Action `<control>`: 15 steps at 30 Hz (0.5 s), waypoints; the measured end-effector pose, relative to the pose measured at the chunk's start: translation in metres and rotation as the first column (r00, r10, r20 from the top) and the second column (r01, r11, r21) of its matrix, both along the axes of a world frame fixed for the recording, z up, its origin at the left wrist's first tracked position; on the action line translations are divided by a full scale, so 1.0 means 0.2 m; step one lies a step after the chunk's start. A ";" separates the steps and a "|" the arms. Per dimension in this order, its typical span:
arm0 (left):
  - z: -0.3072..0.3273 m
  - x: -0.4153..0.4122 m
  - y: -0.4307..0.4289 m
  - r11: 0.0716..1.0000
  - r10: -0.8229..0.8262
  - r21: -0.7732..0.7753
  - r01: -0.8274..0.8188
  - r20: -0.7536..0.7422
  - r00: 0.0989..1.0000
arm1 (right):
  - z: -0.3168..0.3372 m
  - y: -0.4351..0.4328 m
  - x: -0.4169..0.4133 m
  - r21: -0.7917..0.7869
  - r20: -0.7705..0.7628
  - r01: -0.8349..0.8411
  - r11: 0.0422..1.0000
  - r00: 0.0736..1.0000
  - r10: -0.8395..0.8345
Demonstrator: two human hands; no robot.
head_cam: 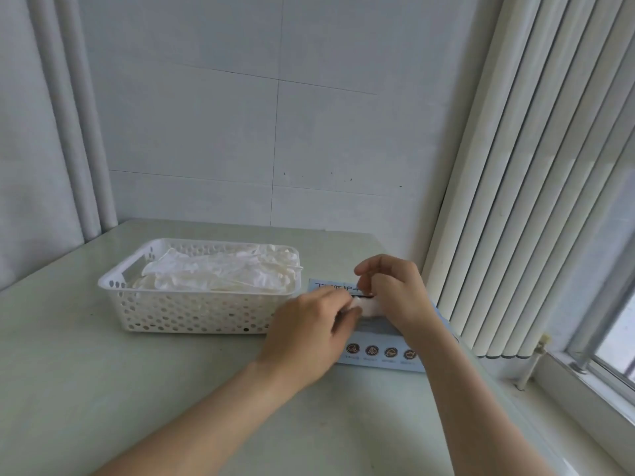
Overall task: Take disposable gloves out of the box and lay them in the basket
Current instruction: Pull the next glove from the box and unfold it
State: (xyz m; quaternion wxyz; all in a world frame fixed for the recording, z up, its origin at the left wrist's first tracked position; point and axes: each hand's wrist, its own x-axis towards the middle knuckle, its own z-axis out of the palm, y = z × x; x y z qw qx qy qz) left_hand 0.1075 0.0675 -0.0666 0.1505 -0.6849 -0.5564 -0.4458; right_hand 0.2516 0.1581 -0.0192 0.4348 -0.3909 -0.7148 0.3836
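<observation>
We see left hand (309,324) fingers pinching white glove (370,308) at slot of blue box (378,353) on bench (103,389). Right hand (395,290) over box top, fingers curled; whether they grip anything we cannot tell. Basket (192,314) just left of box, holding glove pile (223,273).

We take this for a plain indoor room, perhaps an office, though we cannot be sure. Behind the pale table (86,372) stands a bare wall (213,132) of white panels. To the table's right, white vertical blinds (536,201) hang beside a window (615,341) with a sill.
</observation>
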 end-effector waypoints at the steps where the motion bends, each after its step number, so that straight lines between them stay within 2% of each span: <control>1: 0.01 -0.01 0.00 1.000 0.020 -0.004 -0.020 0.062 0.998 | 0.00 -0.01 0.01 0.019 -0.013 -0.050 0.999 0.999 0.050; 3: 0.03 -0.04 0.01 1.000 0.020 -0.018 -0.017 0.172 0.985 | 0.02 -0.04 0.01 0.079 0.014 -0.178 0.981 0.984 0.177; 5: 0.05 -0.07 0.02 1.000 0.016 -0.014 -0.013 0.241 0.970 | 0.02 -0.07 0.01 0.167 0.109 -0.272 0.948 0.960 0.257; 7: 0.08 -0.09 0.02 0.999 0.026 0.014 -0.030 0.259 0.966 | -0.01 -0.07 -0.02 0.294 0.243 -0.222 0.930 0.958 0.152; 9: 0.11 -0.12 0.00 0.998 0.036 0.040 -0.048 0.253 0.967 | -0.04 -0.05 -0.04 0.383 0.307 -0.131 0.914 0.952 0.008; 15: 0.15 -0.20 -0.02 0.990 0.013 0.131 -0.059 0.326 0.945 | -0.09 0.02 -0.04 0.448 0.377 -0.018 0.894 0.910 -0.171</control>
